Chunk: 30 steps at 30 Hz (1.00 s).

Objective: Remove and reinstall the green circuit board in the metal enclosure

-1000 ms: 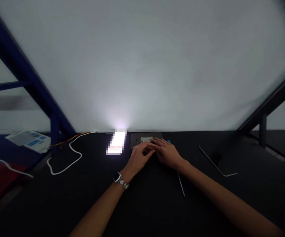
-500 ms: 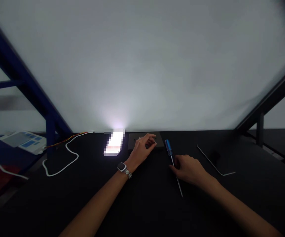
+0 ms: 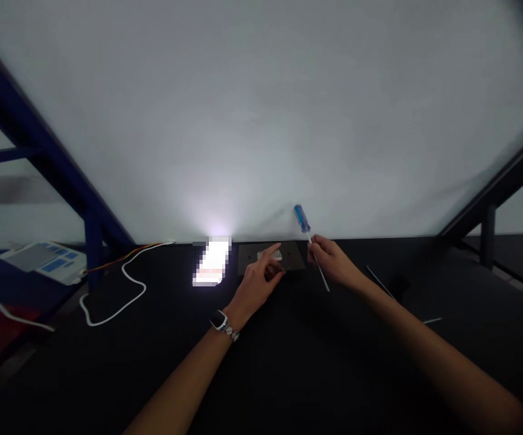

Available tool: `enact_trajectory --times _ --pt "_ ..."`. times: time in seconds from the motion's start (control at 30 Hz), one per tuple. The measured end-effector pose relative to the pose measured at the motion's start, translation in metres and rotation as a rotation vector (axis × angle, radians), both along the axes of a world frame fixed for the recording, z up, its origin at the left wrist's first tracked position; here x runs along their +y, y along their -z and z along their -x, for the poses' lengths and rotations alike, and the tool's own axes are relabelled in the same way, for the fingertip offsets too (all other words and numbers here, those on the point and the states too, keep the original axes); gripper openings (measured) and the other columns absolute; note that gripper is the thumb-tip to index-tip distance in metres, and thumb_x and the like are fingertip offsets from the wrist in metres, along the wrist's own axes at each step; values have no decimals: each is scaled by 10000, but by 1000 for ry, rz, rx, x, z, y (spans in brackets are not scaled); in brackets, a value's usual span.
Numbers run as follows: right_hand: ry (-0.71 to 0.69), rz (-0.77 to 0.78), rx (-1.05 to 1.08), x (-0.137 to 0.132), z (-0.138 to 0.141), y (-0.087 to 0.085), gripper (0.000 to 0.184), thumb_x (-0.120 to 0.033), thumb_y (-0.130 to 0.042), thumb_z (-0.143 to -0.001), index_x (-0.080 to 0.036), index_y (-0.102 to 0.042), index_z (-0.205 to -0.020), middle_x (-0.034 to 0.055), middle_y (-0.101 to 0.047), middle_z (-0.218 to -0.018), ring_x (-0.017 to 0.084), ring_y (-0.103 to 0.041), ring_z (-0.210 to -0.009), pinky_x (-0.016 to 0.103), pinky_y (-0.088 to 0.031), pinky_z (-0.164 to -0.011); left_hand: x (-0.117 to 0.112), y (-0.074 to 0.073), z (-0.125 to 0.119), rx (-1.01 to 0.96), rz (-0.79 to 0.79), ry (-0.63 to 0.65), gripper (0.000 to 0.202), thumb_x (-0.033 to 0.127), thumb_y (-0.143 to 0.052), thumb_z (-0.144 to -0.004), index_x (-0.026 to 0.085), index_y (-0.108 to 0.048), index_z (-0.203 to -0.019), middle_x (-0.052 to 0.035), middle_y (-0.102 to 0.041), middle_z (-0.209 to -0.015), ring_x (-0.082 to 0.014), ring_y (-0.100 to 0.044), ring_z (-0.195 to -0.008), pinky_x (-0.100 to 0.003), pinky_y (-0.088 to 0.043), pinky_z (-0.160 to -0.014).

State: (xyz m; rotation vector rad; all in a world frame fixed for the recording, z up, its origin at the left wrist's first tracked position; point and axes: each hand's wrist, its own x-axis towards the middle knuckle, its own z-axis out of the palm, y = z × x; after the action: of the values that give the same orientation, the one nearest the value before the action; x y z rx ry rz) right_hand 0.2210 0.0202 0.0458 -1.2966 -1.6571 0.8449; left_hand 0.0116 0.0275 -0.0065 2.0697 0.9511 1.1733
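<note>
My right hand (image 3: 327,257) grips a screwdriver (image 3: 302,219) by its metal shaft. The blue handle points up toward the wall and the tip slants down over the black table. To the left, my left hand (image 3: 261,278) rests over the near edge of a flat dark box (image 3: 249,257) with a pale label on top. Its thumb and a finger pinch together at the box's near right corner, while the index finger stretches forward. Whatever sits in that pinch is too small to make out.
A brightly lit, blurred-out screen (image 3: 213,263) lies left of the box. Beyond it runs a white cable (image 3: 141,290). A bent metal rod (image 3: 381,283) lies partly behind my right forearm. The white wall (image 3: 261,151) rises behind the table, with blue frame bars (image 3: 62,169) at left.
My right hand has picked the screwdriver up off the table and moved it forward and up. My left hand has shifted slightly back toward the box's near edge, index finger extended.
</note>
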Motion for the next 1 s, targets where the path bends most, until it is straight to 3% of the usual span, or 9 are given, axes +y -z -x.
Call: enact_trajectory --times 0.1,0.2,0.33,0.53,0.7,1.0 --pt "-23 -84 168 22 21 -8 235 -447 -474 -909 -231 -425 -829 -66 -492 -577 91 -410 -456 199 -335 -427 0 2 1 39 12 -7 652 160 -622 -818 249 -389 -1420 0 -658 -864 -111 -574 -654 -254 -518 -645" --pt "-7 -168 202 28 32 -13 265 -488 -512 -899 -236 -435 -869 -71 -517 -576 81 -433 -426 185 -348 -402 1 3 2 68 15 -7 654 154 -614 -812 244 -384 -1418 8 -656 -849 -106 -566 -639 -244 -509 -635" --pt "-50 -149 253 16 31 -9 281 -505 -512 -903 -243 -428 -955 -50 -598 -650 96 -512 -403 199 -394 -366 4 4 3 71 -11 1 659 134 -613 -797 231 -392 -1410 12 -650 -844 -101 -565 -627 -235 -502 -626" --pt "48 -186 333 -12 23 12 256 -480 -503 -923 -236 -433 -959 -13 -654 -765 98 -566 -459 231 -498 -435 2 6 0 115 -9 48 636 134 -596 -809 239 -404 -1406 6 -660 -841 -112 -575 -630 -249 -504 -630" --pt "111 -200 373 -27 22 26 226 -454 -498 -939 -236 -442 -955 9 -669 -814 118 -609 -531 247 -527 -474 -3 2 -1 185 -41 91 555 95 -543 -828 240 -472 -1358 -21 -654 -880 -155 -624 -759 -282 -512 -699" --pt "121 -250 345 -32 30 29 195 -431 -485 -952 -239 -455 -966 31 -683 -865 147 -652 -638 281 -565 -554 -6 2 -2 232 -64 72 531 99 -558 -829 243 -498 -1336 -35 -660 -916 -177 -633 -776 -306 -519 -714"
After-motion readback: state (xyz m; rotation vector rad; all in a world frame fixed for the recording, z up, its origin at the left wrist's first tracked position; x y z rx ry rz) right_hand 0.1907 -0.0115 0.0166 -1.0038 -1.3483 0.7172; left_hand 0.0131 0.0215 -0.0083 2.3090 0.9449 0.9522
